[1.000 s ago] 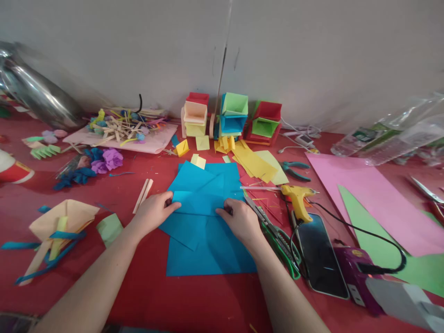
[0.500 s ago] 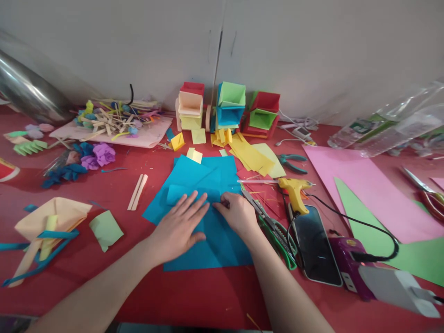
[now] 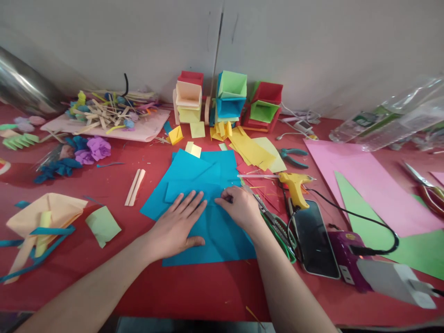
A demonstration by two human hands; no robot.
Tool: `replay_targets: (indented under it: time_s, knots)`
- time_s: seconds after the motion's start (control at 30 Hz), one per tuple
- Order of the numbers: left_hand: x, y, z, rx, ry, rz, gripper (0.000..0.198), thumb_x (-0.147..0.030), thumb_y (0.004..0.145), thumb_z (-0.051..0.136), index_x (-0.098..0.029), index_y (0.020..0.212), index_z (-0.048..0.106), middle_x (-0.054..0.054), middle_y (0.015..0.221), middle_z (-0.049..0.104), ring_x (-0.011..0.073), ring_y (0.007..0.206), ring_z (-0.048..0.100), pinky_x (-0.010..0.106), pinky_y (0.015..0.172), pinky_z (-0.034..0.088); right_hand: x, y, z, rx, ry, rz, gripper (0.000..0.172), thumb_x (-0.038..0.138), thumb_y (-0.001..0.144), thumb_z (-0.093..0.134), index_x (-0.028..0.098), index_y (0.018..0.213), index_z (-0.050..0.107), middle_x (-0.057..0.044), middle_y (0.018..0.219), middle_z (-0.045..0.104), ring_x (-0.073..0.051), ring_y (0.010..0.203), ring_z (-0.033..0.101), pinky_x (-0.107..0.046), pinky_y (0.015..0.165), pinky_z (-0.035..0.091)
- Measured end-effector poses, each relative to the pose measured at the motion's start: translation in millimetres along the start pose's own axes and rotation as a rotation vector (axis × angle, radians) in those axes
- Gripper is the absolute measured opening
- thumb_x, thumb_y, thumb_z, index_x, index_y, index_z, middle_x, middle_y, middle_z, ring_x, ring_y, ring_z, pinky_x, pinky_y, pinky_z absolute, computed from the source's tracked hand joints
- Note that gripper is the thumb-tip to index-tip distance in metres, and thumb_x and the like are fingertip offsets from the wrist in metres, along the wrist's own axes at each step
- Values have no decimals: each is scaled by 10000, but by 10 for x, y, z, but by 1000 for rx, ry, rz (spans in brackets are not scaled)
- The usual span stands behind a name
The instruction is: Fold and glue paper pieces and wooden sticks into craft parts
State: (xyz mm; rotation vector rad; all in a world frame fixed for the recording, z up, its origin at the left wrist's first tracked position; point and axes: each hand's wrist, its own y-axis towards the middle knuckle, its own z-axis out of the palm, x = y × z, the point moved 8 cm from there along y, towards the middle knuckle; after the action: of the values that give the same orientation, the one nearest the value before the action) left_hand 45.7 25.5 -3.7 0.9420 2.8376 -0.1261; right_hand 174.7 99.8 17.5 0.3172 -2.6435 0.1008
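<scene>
Several blue paper sheets (image 3: 208,175) lie stacked on the red table (image 3: 208,291), the top one partly folded. My left hand (image 3: 176,224) lies flat on the blue paper, fingers stretched and slightly spread. My right hand (image 3: 239,208) rests beside it with its fingers curled, pinching the folded edge of the top blue sheet. Green-handled scissors (image 3: 277,226) lie just right of my right hand.
A yellow glue gun (image 3: 294,187), a phone (image 3: 314,238) and a purple charger (image 3: 347,252) sit to the right, with pink paper (image 3: 374,185) and green paper (image 3: 409,249) beyond. Stacked paper boxes (image 3: 229,99) stand at the wall. Paper scraps and sticks (image 3: 104,115) lie left.
My left hand left the paper's left edge and now lies flat on the sheet. The right hand stays pinching the fold. The view has tilted slightly.
</scene>
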Motion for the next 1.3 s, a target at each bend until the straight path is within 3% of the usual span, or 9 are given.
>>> replay_targets:
  time_s: [0.27, 0.5, 1.3]
  knots:
    - [-5, 3, 4, 11, -4, -19, 790, -664, 807, 235, -176, 1422, 146, 80, 1490, 114, 261, 1365, 63, 441, 1093, 94, 21, -8, 0, 26, -26, -5, 110, 279, 742, 647, 200, 677, 606, 4, 709, 603, -144, 673, 516, -235, 596, 319]
    - [-9, 2, -8, 3, -3, -24, 752, -669, 797, 261, -254, 1417, 160, 67, 1497, 98, 277, 1364, 37, 466, 1084, 105, 45, -17, 4, 15, -69, -15, 95, 279, 755, 630, 206, 699, 607, 2, 730, 617, -155, 719, 523, -251, 637, 322]
    - [-7, 13, 0, -7, -2, -38, 724, -649, 814, 256, -245, 1412, 197, 70, 1494, 126, 291, 1363, 50, 500, 1078, 86, 59, -34, 34, 36, -126, -49, 93, 293, 767, 621, 211, 735, 590, -5, 774, 617, -172, 759, 526, -265, 643, 307]
